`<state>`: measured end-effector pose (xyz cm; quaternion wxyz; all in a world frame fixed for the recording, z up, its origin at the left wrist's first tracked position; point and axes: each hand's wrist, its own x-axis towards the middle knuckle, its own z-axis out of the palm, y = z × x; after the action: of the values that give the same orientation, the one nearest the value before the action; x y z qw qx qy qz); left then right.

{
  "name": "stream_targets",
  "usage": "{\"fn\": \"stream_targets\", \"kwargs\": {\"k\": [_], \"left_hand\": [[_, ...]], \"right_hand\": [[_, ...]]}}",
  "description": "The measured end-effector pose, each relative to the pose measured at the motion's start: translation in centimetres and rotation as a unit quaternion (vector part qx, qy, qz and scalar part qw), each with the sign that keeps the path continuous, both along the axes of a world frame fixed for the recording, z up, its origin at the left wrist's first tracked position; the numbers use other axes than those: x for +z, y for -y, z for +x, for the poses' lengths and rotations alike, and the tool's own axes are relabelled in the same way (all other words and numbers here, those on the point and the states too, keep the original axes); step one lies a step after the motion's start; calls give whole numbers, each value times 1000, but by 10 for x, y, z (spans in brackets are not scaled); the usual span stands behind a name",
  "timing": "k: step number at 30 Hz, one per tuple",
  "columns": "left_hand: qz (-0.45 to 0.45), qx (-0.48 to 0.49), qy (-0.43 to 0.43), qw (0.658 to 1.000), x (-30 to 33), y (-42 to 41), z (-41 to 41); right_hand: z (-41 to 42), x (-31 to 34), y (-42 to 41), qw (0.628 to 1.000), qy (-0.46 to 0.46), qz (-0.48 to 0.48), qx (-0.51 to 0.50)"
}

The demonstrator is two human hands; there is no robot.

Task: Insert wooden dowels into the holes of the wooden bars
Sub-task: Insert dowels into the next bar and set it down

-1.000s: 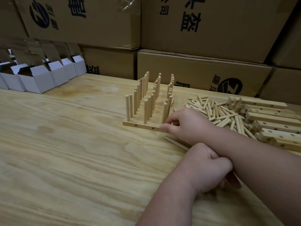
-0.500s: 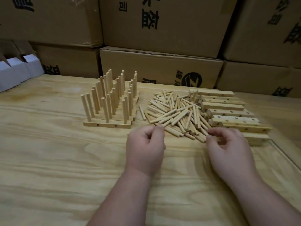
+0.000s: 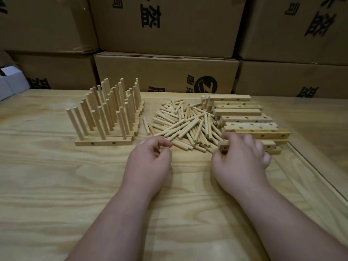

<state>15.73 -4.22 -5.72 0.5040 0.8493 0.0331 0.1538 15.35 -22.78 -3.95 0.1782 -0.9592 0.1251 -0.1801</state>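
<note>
A: Where are the hands?

B: Both low on the pale wooden worktop [image 3: 47,185], at about 6 o'clock from the heap. The right hand [image 3: 243,162] has its grip curled round the near end of a wooden bar [image 3: 223,147] — thumb under, fingers over the top — at the near edge of the stack of bars [image 3: 250,127].

A: And the left?

B: The left hand [image 3: 148,164] sits at the near edge of the loose dowels [image 3: 188,125], fingers curled in toward the thumb. Its grip looks pressed together, but whether a dowel is pinched inside I cannot tell.

A: Where do the task's things lie?

B: The loose dowels sprawl in a heap at the centre. The stack of bars lies just beside it at 3 o'clock, drilled holes showing along the top faces. At 9 o'clock from the heap stand the filled bars [image 3: 105,140], side by side, with upright dowels rising from them in rows — the nearest bar shows two holes in its front face.

A: Behind all that?

B: Brown cardboard cartons [image 3: 165,74] with dark print at 12 o'clock, and a white box [image 3: 11,83] at the far left edge.
</note>
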Motion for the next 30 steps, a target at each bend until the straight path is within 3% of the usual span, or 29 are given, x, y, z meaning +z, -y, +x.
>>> {"fn": "stream_targets", "kwargs": {"k": [8,16,18,20,23,28,30], "left_hand": [[-6,23,24,999,-1,0,1],[-44,-29,-21,998,0,0,-2],[-62,-60,-12,996,1,0,-4],[-53,-85,1,995,2,0,-7],[-53,-127,19,990,2,0,-8],[-105,-164,45,980,0,1,-6],[-115,-151,51,981,0,1,-4]], "right_hand": [[8,6,22,996,-5,-93,-1],[0,36,13,985,111,-119,57],[-3,43,9,981,156,-52,103],[-7,49,2,966,164,98,175],[-12,50,-9,907,130,314,248],[-11,34,-25,824,99,478,287],[-7,24,-28,814,91,501,279]]}}
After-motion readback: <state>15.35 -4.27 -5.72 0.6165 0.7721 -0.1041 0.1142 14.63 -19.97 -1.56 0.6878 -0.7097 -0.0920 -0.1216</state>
